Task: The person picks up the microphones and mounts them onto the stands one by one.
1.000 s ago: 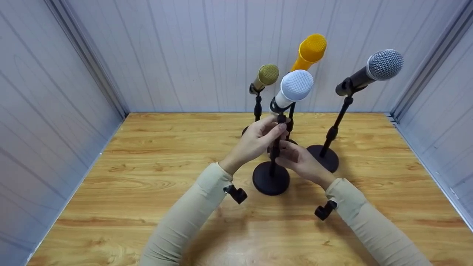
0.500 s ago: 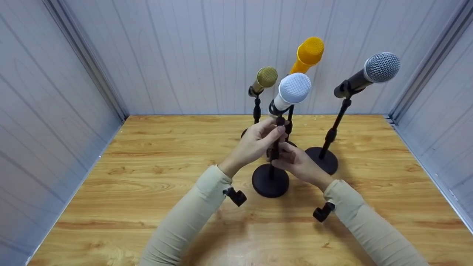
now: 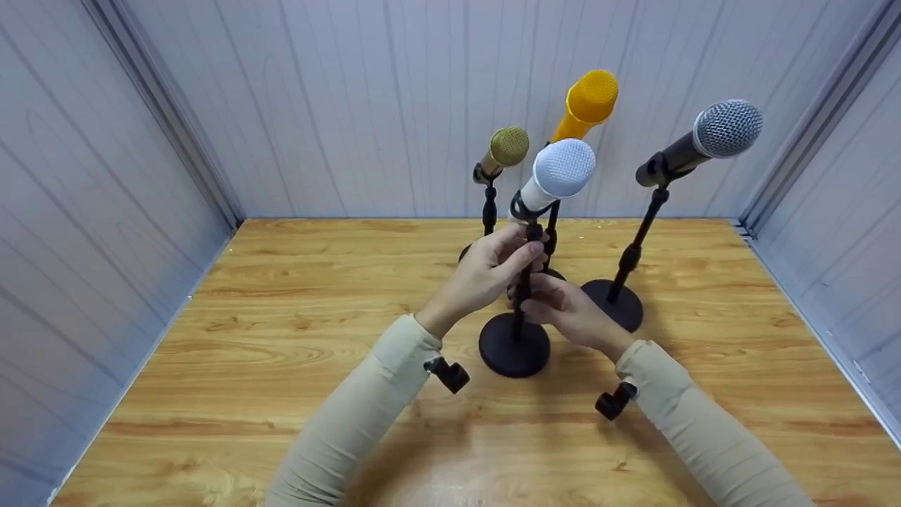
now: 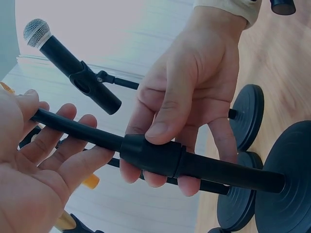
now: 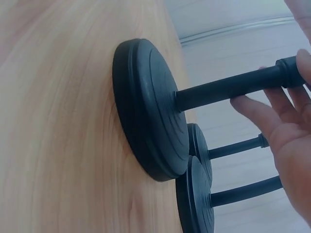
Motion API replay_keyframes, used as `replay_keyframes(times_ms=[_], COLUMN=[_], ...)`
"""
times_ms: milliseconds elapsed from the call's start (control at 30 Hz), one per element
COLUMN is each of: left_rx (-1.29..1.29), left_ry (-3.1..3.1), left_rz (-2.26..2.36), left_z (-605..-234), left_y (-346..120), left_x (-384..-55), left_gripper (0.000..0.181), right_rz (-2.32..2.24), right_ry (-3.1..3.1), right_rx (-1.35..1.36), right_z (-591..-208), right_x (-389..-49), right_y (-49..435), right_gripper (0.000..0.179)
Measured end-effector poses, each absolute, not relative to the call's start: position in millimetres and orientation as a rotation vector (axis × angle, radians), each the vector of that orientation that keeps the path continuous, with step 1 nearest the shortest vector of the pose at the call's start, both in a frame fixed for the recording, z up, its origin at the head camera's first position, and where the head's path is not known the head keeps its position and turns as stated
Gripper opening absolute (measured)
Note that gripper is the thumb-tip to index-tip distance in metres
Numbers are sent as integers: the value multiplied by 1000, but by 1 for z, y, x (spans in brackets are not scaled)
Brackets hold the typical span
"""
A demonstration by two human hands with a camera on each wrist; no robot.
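A white microphone (image 3: 563,169) sits tilted in the clip atop a black stand, whose round base (image 3: 514,345) rests on the table. My left hand (image 3: 489,267) holds the upper pole just below the clip, thumb in front. Lower down, my right hand (image 3: 574,310) grips the thick collar (image 4: 150,155) halfway along the pole, its thumb on the near side and fingers behind. In the right wrist view the lower pole (image 5: 223,92) rises from the base beside the right hand's fingers.
Behind stand a gold microphone (image 3: 508,148) and an orange microphone (image 3: 591,98) on black stands. To the right is a dark microphone with a silver mesh head (image 3: 727,129) on its own stand. White panel walls enclose the wooden table (image 3: 295,303) at the back and sides.
The right thumb and fingers have shifted slightly around the collar. The white microphone's head has swung a little to the right since half a second ago. The left hand keeps its hold.
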State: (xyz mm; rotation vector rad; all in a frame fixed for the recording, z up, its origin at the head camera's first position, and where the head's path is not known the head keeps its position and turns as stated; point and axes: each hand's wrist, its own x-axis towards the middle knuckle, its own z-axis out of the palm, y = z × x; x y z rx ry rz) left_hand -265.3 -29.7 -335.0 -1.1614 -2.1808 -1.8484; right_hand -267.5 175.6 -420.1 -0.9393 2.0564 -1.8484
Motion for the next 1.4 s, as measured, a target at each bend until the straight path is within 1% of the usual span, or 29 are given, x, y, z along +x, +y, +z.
replay_keyframes(times_ms=[100, 333, 567, 833, 1067, 1233, 1400], left_rx=[-1159, -1168, -1213, -1218, -1233, -1230, -1237], left_ry=[-2188, -2202, -2211, -2218, -2232, -2234, -2214], left_rz=[-1843, -1825, -1753, -1680, -1679, -1714, -1795], left_z=[-335, -333, -334, -334, -334, -335, -337], left_y=[-29, -28, -27, -28, -25, -26, -29], left_x=[-265, -264, -265, -264, -266, -265, -265], left_gripper=[17, 20, 18, 18, 18, 22, 21], right_rz=[-1826, -1815, -1826, -1806, -1797, -1812, -1808], right_ry=[2074, 2057, 2040, 2083, 2128, 2126, 2186], right_rx=[-951, -964, -956, -988, -937, -904, -897], right_z=[-420, -420, -421, -423, -422, -423, -423], right_x=[-268, -270, -274, -276, -273, -271, -269], right_y=[177, 178, 178, 174, 175, 175, 172], right_gripper=[40, 43, 38, 38, 41, 42, 39])
